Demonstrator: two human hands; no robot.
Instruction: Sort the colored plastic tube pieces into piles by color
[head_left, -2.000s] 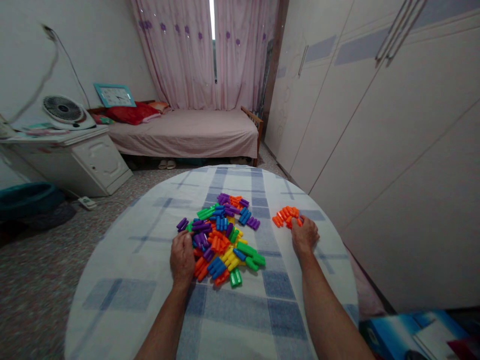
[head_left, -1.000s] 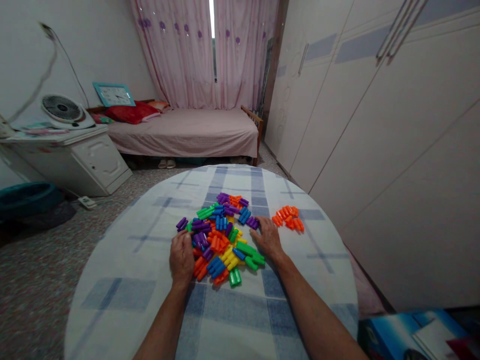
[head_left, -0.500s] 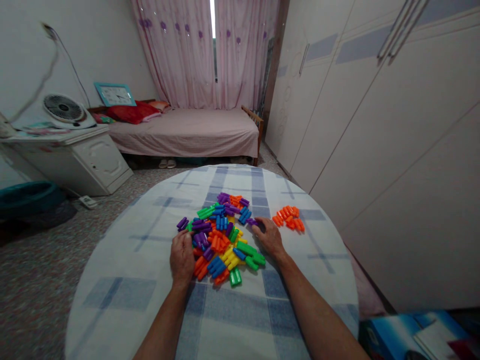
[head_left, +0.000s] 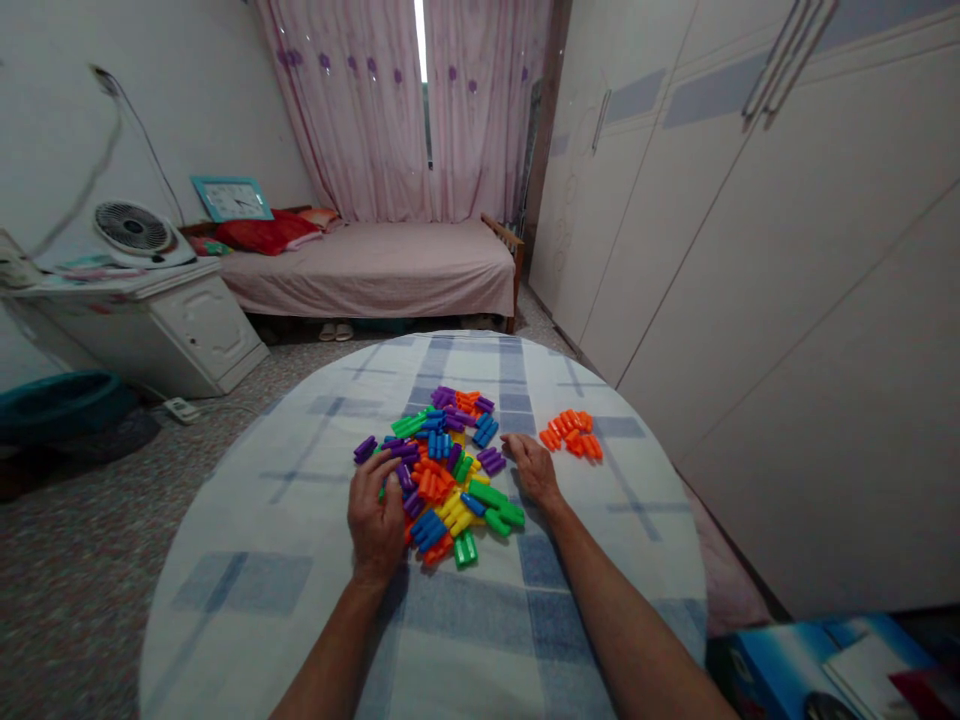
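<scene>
Table [head_left: 465,635]: rounded top, covered in matte white woven cloth with blue-grey checks, the weave lightly creased. Floor [head_left: 82,590]: speckled, stone-like. Curtains [head_left: 352,110]: thin pink fabric in vertical folds, dotted with purple motifs. Bed [head_left: 367,265]: wooden end rail, smooth pink sheet. Wardrobe [head_left: 750,330]: flat pale panels, slim metal handles.

Mixed pile [head_left: 435,487]: glossy pieces, plastic in look, each of short rounded tubes joined side by side; orange, purple, blue, green and yellow, overlapping at all angles near the middle of the table. Orange group [head_left: 574,437]: like pieces of one colour, lying together to the right of the pile, apart from it. Purple piece [head_left: 491,461]: ribbed, shiny, lying flat at the pile's right edge.

Left hand [head_left: 377,520]: over the pile's left side, fingers half bent and a little spread; whether it grips a piece cannot be told. Right hand [head_left: 534,470]: between pile and orange group, fingers loosely curled, tips just beside the purple piece; its grasp is hidden.
</scene>
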